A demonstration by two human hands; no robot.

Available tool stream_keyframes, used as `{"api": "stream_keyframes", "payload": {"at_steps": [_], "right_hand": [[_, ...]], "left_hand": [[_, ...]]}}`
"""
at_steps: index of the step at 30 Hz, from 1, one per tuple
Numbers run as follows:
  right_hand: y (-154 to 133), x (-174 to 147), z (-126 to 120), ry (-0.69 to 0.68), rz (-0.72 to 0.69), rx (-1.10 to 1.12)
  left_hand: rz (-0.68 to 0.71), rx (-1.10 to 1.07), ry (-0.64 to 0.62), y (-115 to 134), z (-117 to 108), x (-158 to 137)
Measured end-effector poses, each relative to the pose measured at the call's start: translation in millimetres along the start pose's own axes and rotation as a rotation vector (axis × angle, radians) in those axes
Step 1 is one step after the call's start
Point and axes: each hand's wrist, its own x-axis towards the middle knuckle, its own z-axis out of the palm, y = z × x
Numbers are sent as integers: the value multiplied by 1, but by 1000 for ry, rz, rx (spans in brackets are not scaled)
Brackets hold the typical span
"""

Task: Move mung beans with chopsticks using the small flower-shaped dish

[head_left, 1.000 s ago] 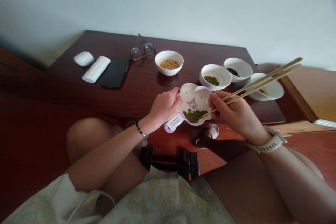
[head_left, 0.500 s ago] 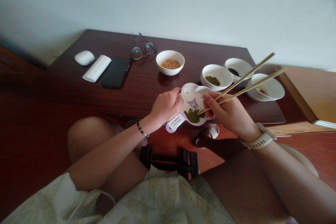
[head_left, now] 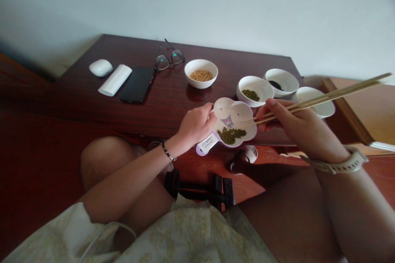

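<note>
My left hand (head_left: 197, 123) grips the near left rim of a flower-shaped white and lilac dish (head_left: 242, 111) with a short labelled handle. A cartoon figure is printed inside it, and green mung beans (head_left: 230, 135) lie in its lower part. In my right hand (head_left: 293, 125) is a pair of wooden chopsticks (head_left: 339, 95), their tips over the right side of the dish. I cannot make out any bean between the tips. Just behind the dish stands a white bowl (head_left: 262, 89) with more green beans.
On the dark table (head_left: 166, 107) stand a bowl of yellow beans (head_left: 201, 84), a bowl of black beans (head_left: 286, 82) and another white bowl (head_left: 327, 109), partly hidden by the chopsticks. Glasses (head_left: 169, 60), a black phone (head_left: 137, 85), a white case (head_left: 115, 80) and a rounded white object (head_left: 100, 68) lie left.
My right hand has moved right, drawing the chopsticks out of the beans. Their shafts have come closer together and lie flatter. The beans in the dish are more spread out; my left hand stays in place.
</note>
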Motion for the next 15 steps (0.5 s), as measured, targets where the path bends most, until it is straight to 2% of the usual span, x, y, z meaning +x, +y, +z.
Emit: {"api": "stream_keyframes", "payload": {"at_steps": [5, 9, 15], "right_hand": [[14, 4, 1, -34, -48, -60], [21, 5, 9, -51, 12, 11], [14, 4, 25, -120, 73, 137]], "left_hand": [[4, 6, 4, 1, -1, 0], [-1, 11, -7, 2, -3, 0], [-7, 16, -18, 2, -3, 1]]}}
